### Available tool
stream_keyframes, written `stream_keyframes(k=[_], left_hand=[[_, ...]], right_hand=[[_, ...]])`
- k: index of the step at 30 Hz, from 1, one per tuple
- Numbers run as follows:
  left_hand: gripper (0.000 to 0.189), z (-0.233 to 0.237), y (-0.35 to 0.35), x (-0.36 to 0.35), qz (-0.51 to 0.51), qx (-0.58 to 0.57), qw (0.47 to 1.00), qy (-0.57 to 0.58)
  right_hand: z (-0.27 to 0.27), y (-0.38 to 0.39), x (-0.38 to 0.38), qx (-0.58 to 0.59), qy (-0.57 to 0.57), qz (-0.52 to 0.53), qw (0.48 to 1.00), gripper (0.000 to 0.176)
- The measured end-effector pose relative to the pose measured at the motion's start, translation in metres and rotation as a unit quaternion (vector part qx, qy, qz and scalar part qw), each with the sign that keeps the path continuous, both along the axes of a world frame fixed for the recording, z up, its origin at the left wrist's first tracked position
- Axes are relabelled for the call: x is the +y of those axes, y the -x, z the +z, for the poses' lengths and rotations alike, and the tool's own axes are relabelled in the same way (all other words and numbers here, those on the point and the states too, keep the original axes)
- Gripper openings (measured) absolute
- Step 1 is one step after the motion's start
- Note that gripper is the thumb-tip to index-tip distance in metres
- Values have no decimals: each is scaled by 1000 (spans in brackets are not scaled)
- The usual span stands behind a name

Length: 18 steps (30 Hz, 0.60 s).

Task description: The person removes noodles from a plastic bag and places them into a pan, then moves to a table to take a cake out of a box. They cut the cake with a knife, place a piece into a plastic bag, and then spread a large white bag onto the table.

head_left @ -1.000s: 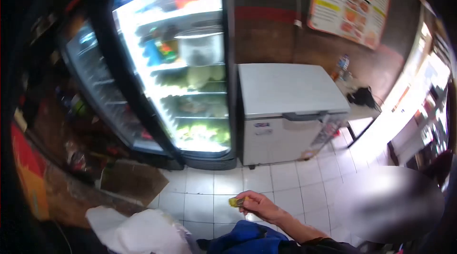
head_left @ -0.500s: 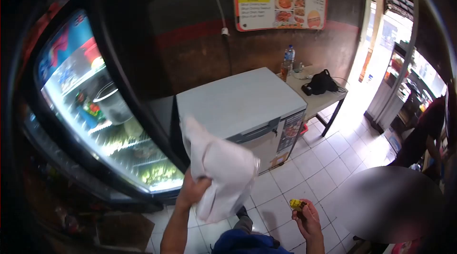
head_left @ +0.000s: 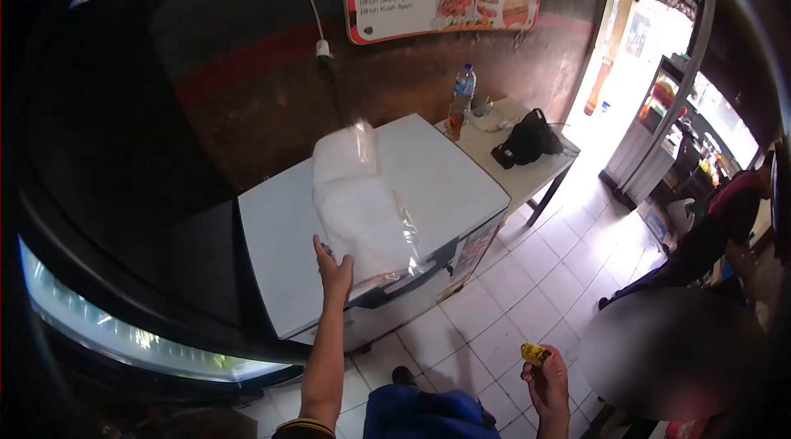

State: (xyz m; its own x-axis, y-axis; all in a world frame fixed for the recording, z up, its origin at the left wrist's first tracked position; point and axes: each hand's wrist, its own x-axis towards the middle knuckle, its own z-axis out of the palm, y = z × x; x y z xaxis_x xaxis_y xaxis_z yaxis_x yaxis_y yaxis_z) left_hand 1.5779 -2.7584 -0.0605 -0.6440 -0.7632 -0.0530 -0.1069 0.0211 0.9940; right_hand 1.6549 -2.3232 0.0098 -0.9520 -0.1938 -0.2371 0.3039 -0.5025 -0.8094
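A long, floppy white pack in clear plastic [head_left: 360, 208] lies across the pale lid of a chest freezer [head_left: 445, 167], its near end at the front edge. My left hand [head_left: 334, 273] is at the pack's near left side, thumb and fingers spread apart and right at its edge. Lower right, over the tiled floor, my right hand [head_left: 549, 381] pinches a small yellow and dark packet [head_left: 535, 354] between thumb and fingers. Its print is too small to read.
Left of the freezer stands a lit glass-door fridge [head_left: 140, 340]. A table [head_left: 527, 179] at the freezer's far right bears bottles [head_left: 463, 93] and a black bag [head_left: 527, 140]. A person in dark clothes [head_left: 700, 233] bends at the right.
The white pack has gone from hanging in my left hand to lying on the freezer lid, and the left fingers have spread. My right hand still holds the yellow packet.
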Motion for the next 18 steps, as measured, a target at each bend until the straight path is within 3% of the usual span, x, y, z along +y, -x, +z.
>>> stream_keyframes(k=[2, 4, 6, 7, 8, 10, 11, 12, 14, 15, 17, 18], left_hand=[[75, -19, 8, -4, 93, -26, 963, 250], [65, -18, 16, 2, 90, 10, 947, 307], [50, -5, 35, 11, 1, -41, 893, 448], [45, -5, 45, 15, 12, -31, 862, 505], [45, -2, 55, 18, 18, -33, 860, 510], [58, 12, 76, 25, -20, -196, 833, 517], [65, 19, 83, 31, -26, -296, 792, 533], [65, 18, 88, 29, -20, -305, 790, 531], [69, 20, 93, 21, -129, -373, 824, 406], [69, 22, 100, 17, -119, -376, 822, 410], [71, 19, 98, 15, -82, -394, 879, 255], [71, 20, 97, 19, -73, -403, 874, 260]], right_hand=[[-3, 15, -12, -21, 7, -4, 1000, 34], [-7, 29, -22, -39, 12, -3, 999, 33], [-17, 50, -33, -46, 31, 25, 998, 32], [-22, 61, -38, -47, 42, 47, 997, 32], [-25, 72, -43, -45, 47, 54, 996, 32], [-31, 98, -53, -36, 44, 94, 994, 28], [-33, 112, -54, -50, 41, 113, 992, 28], [-37, 125, -56, -55, 43, 122, 990, 28], [-41, 155, -60, -55, 50, 143, 987, 28], [-43, 174, -59, -52, 57, 151, 985, 28], [-47, 203, -53, -37, 50, 178, 982, 29], [-42, 218, -55, -43, 61, 186, 980, 29]])
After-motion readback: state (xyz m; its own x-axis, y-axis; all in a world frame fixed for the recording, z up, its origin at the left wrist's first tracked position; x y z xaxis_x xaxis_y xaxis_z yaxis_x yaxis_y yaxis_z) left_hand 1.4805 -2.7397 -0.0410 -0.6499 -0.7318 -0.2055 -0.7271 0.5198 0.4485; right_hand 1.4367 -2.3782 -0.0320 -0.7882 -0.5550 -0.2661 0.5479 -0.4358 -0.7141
